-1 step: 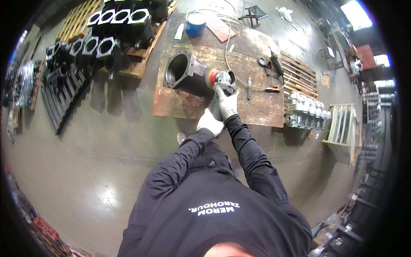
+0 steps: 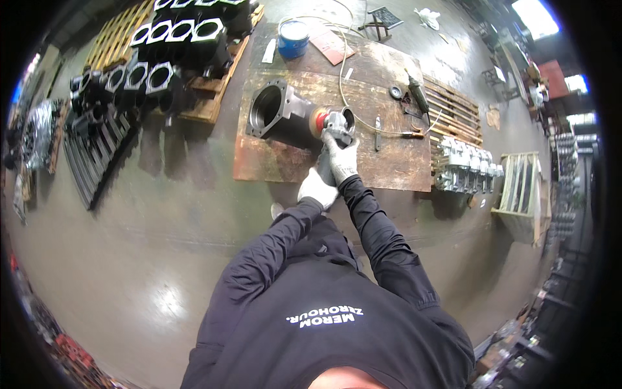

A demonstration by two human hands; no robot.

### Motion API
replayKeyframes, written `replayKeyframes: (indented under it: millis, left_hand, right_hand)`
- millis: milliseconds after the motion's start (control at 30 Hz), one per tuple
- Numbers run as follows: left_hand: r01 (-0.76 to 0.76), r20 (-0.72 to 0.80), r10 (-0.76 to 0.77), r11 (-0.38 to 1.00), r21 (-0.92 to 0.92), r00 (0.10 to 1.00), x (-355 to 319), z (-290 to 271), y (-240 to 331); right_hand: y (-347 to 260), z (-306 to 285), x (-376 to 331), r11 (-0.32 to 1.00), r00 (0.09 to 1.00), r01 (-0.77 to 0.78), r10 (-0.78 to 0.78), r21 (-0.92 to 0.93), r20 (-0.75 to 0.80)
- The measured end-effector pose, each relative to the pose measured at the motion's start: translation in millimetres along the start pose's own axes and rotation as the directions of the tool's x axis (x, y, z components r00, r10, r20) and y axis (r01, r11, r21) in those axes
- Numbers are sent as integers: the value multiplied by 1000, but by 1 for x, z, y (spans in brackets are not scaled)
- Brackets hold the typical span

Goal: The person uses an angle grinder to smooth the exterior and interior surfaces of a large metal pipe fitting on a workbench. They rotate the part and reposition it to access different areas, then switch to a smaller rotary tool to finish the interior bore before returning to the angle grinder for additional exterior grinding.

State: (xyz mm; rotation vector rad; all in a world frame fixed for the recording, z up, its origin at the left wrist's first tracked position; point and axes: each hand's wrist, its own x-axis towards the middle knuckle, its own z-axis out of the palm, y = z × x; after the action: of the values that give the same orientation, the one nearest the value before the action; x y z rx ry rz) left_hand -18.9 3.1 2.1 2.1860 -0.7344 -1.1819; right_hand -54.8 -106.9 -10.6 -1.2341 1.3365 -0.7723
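I am gripping a grinder [image 2: 337, 122] with both gloved hands, and it is lying just above the near part of the worn brown table [image 2: 396, 170]. My right hand [image 2: 343, 157] is closing around the tool just below its metal head, fingers curling over it. My left hand [image 2: 317, 190] is wrapping the dark handle [image 2: 326, 167] lower down, nearer my body; its fingertips are partly hiding, but the hand is clasping. The red and tan disc [image 2: 319, 121] is facing the right end of a dark metal casing [image 2: 293, 120], and I cannot tell whether they are touching. The casing is lying on its side on the table, its wide round opening pointing left. Behind it, a blue bucket [image 2: 293, 43] is standing beside a white tube [image 2: 269, 50] and a reddish sheet [image 2: 332, 47]. A thin hose [image 2: 341, 72] is curving down past the grinder. To the right, a second power tool [image 2: 418, 96] is resting near a black ring [image 2: 396, 93], and a slim grey tool [image 2: 378, 134] is lying nearer me.
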Motion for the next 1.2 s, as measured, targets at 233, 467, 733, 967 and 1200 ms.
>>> replayKeyframes:
  millis: [233, 467, 733, 967, 1200]
  left_hand:
    - [-21, 0, 21, 1000, 13, 1000, -13, 18, -4]
    - [-38, -112, 31, 997, -60, 993, -11, 44, 0]
    - [-55, -270, 35, 996, -69, 962, -28, 96, 10]
    - [-131, -287, 105, 989, -72, 952, -27, 121, -9]
    - [-201, -229, 158, 963, -181, 961, -31, 126, -22]
  right_hand:
    - [15, -24, -8, 999, 999, -45, 45, -26, -15]
    - [10, -35, -4, 1000, 996, 7, -6, -14, 91]
    - [6, -82, 1, 996, 953, -46, 68, -81, 296]
    - [12, -109, 2, 986, 922, -150, 165, -70, 349]
    - [26, -113, -5, 967, 921, -225, 251, -117, 298]
